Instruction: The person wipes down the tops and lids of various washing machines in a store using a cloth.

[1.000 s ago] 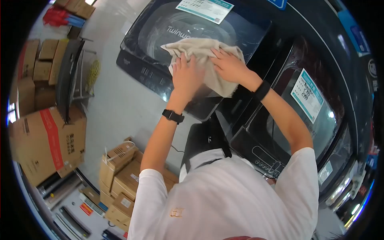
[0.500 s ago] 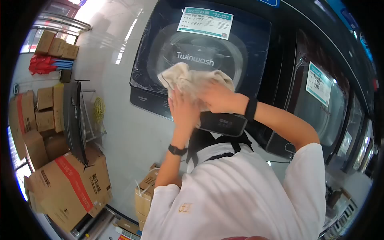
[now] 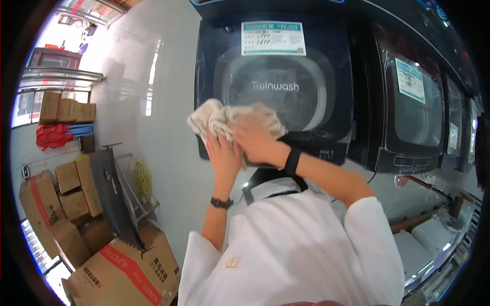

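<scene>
One cloth (image 3: 208,113) lies bunched over the near left part of the washer (image 3: 334,102). The left hand (image 3: 223,160) rests on it, fingers extended; the right hand (image 3: 258,143) touches it, fingers too blurred to tell.

1. Over there, a large carton (image 3: 94,283) banded with red tape (image 3: 133,278).
2. A dark panel (image 3: 109,194) leaning near smaller cartons (image 3: 43,204).
3. A coil of yellow cord (image 3: 143,181) beside the panel.
4. A red bundle (image 3: 50,135) touching something blue (image 3: 81,130).
5. Across from those, a dark washer (image 3: 418,120) bearing a teal-edged sheet (image 3: 410,81).
</scene>
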Tool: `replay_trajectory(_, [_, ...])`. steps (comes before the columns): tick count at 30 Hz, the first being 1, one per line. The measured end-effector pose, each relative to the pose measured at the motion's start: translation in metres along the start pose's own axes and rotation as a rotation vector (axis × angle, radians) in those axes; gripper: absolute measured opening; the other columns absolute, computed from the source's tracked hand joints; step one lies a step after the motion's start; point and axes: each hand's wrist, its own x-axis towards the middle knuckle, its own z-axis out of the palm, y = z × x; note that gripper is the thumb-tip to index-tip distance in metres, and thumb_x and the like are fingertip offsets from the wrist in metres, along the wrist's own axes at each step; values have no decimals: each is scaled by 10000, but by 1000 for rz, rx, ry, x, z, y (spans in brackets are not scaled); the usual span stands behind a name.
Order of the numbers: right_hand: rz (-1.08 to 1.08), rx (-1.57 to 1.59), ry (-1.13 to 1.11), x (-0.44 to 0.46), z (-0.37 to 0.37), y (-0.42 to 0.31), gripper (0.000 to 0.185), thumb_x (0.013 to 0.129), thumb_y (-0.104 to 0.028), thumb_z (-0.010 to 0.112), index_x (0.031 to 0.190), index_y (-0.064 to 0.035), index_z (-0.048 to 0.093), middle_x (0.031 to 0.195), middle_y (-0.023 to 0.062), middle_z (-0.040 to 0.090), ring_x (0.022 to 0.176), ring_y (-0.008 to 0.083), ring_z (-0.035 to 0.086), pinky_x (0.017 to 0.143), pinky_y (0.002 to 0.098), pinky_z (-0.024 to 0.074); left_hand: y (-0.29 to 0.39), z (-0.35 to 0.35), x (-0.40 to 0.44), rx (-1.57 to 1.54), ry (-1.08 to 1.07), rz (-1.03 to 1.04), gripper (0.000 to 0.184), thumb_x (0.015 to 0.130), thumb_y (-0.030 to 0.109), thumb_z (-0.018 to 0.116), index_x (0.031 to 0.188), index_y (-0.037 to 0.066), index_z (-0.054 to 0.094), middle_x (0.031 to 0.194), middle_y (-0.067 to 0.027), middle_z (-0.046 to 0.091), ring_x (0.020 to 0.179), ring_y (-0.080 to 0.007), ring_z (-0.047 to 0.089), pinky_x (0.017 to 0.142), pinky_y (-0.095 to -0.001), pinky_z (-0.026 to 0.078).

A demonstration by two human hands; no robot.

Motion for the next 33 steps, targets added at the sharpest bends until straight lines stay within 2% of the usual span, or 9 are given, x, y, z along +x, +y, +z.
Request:
replay_trajectory(3, [69, 6, 33, 10, 18, -9, 405, 829, -239, 696, 1168, -31, 775, 1532, 135, 575, 1494, 379, 423, 1216, 591, 309, -4, -9, 9, 29, -112, -82, 691, 959, 309, 659, 1491, -88, 468, 1654, -370, 288, 1512, -547, 331, 1245, -614, 270])
replay_trajectory(6, [64, 99, 62, 38, 38, 8, 382, 839, -256, 687, 1156, -64, 782, 1490, 115, 611, 1464, 368, 457, 1172, 586, 354, -24, -5, 40, 54, -42, 14, 704, 965, 329, 644, 1488, -103, 458, 1647, -380, 293, 1512, -561, 324, 1241, -621, 274])
replay_trajectory(9, [98, 90, 169, 74, 34, 27, 366, 838, -273, 694, 1157, -122, 791, 1475, 97, 622, 1431, 357, 485, 1144, 581, 368, -37, 4, 85, 54, -34, -51, 720, 978, 353, 620, 1498, -113, 442, 1617, -411, 313, 1508, -570, 324, 1237, -623, 282])
replay_trajectory(12, [111, -46, 361, 103, 20, 43, 361, 860, -273, 679, 1170, -110, 766, 1427, 107, 649, 1290, 356, 569, 1082, 520, 435, -37, -1, 137, -60, -48, -123, 741, 992, 381, 598, 1514, -116, 425, 1588, -440, 326, 1503, -576, 326, 1239, -622, 280])
replay_trajectory(15, [158, -42, 313, 115, 24, 65, 424, 850, -312, 720, 1246, -165, 756, 1498, 127, 595, 1413, 393, 483, 1161, 599, 336, -29, 4, 163, -26, -78, -173, 753, 999, 397, 588, 1523, -116, 417, 1577, -460, 320, 1510, -580, 308, 1236, -629, 276])
replay_trajectory(19, [132, -49, 221, 66, 15, 60, 564, 822, -235, 771, 1373, -164, 679, 1552, 181, 529, 1454, 441, 430, 1176, 603, 328, -17, 6, 132, 86, -58, 41, 760, 962, 372, 617, 1520, -110, 433, 1594, -443, 315, 1523, -576, 283, 1234, -638, 264])
replay_trajectory(22, [172, -16, -48, 3, -26, 40, 590, 825, -204, 766, 1405, -179, 660, 1559, 183, 518, 1473, 425, 419, 1178, 587, 342, 19, 0, 87, 7, -148, 137, 732, 893, 300, 652, 1487, -92, 481, 1614, -414, 309, 1527, -586, 264, 1234, -657, 239])
replay_trajectory(27, [459, 160, -163, -61, -75, 56, 598, 868, -139, 722, 1454, -217, 636, 1613, 156, 478, 1498, 432, 405, 1227, 548, 327, 63, -11, 99, -109, -198, 360, 696, 858, 296, 675, 1429, -73, 530, 1598, -413, 328, 1494, -598, 300, 1217, -671, 252])
replay_trajectory(33, [504, -85, 36, -60, -98, 113, 522, 896, -175, 723, 1411, -144, 643, 1581, 186, 499, 1445, 449, 454, 1200, 548, 371, 107, 23, 160, -163, -92, 538, 648, 850, 304, 679, 1391, -37, 573, 1606, -364, 360, 1480, -548, 364, 1203, -644, 307])
